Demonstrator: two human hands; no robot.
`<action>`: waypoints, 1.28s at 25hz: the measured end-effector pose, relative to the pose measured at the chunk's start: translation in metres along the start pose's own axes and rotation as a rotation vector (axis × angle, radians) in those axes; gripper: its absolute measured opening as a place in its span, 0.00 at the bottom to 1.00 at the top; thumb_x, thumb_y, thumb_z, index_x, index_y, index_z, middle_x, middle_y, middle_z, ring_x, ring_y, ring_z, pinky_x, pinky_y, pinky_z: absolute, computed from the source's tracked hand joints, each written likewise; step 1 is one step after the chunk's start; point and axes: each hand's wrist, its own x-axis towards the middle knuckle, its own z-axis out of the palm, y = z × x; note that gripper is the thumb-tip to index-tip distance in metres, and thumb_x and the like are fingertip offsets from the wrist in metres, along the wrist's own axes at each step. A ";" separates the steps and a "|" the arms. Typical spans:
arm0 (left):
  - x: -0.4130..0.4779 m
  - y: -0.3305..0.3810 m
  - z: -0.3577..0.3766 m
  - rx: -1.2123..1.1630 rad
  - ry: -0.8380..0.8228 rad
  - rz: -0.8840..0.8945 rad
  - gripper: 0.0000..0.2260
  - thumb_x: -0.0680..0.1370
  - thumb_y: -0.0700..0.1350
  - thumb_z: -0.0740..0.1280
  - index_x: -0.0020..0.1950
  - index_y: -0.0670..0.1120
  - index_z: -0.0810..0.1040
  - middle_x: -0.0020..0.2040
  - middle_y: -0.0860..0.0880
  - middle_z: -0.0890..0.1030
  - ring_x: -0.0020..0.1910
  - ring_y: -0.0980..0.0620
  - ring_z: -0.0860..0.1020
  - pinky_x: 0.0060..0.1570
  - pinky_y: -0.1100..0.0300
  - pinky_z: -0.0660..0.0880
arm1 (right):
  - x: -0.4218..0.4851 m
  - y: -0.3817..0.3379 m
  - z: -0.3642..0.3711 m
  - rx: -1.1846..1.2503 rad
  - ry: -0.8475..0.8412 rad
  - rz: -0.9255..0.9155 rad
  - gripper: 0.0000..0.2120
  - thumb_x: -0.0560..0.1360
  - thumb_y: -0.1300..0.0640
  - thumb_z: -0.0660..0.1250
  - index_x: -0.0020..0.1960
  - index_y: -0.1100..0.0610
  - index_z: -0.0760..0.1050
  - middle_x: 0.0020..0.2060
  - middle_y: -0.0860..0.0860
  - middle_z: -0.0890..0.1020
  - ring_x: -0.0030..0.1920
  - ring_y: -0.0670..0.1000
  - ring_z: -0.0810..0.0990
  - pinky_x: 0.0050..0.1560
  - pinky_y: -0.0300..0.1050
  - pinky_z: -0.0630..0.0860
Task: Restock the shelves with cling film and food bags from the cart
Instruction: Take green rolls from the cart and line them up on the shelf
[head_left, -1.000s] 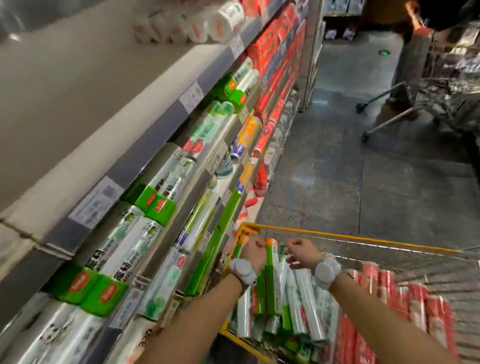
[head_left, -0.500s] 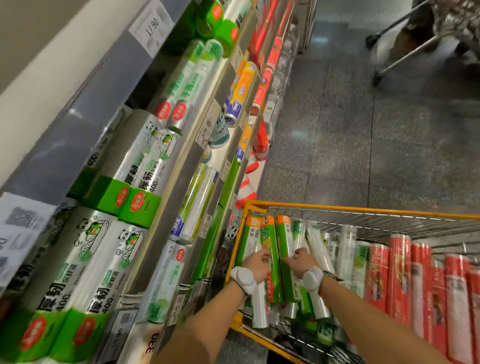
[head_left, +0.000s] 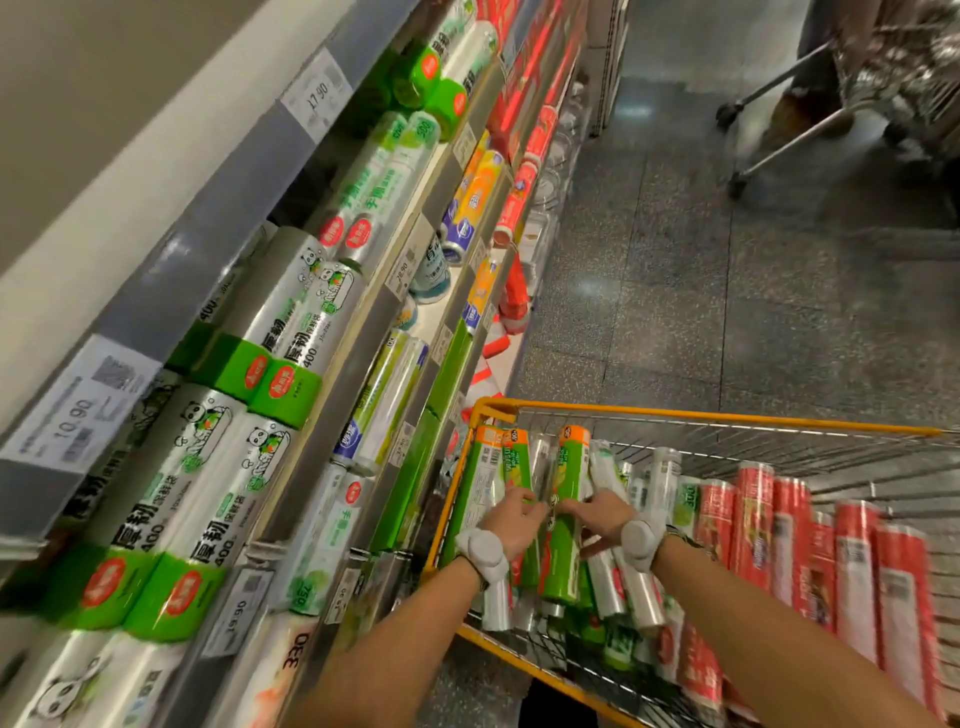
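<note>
Cling film rolls (head_left: 563, 545): crowded in the cart (head_left: 701, 415), beside red rolls (head_left: 753, 519).
Hands: my left hand (head_left: 511, 522) and right hand (head_left: 597, 517) lie on green rolls; real grip, I cannot tell.
Shelves (head_left: 223, 260): look quite full.
Left, I judge: almost the whole cart.

Dark speckled tiled floor (head_left: 727, 312) fills the aisle from 12 to 3 o'clock, with a pale light reflection (head_left: 631, 111) at 12 o'clock. A blurred metal trolley (head_left: 893, 67) stands at 1 o'clock.
</note>
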 end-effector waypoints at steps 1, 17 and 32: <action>-0.015 0.010 0.004 -0.042 0.002 -0.003 0.23 0.81 0.56 0.61 0.72 0.46 0.66 0.66 0.44 0.75 0.59 0.44 0.77 0.54 0.57 0.74 | -0.016 -0.001 -0.008 0.049 -0.014 -0.036 0.14 0.75 0.52 0.72 0.44 0.65 0.79 0.39 0.60 0.85 0.40 0.59 0.85 0.36 0.54 0.83; -0.315 0.109 -0.034 -0.356 0.591 0.211 0.24 0.70 0.54 0.77 0.61 0.52 0.71 0.45 0.49 0.82 0.32 0.53 0.80 0.34 0.57 0.80 | -0.264 -0.066 -0.020 0.574 -0.311 -0.676 0.10 0.76 0.60 0.70 0.53 0.66 0.78 0.48 0.65 0.82 0.46 0.60 0.82 0.39 0.50 0.82; -0.616 0.051 -0.127 -1.029 1.333 0.582 0.18 0.80 0.50 0.67 0.58 0.37 0.71 0.43 0.39 0.79 0.28 0.49 0.78 0.23 0.60 0.74 | -0.546 -0.142 0.128 -0.052 -0.669 -1.054 0.22 0.74 0.41 0.69 0.51 0.61 0.80 0.42 0.60 0.86 0.41 0.59 0.83 0.36 0.46 0.81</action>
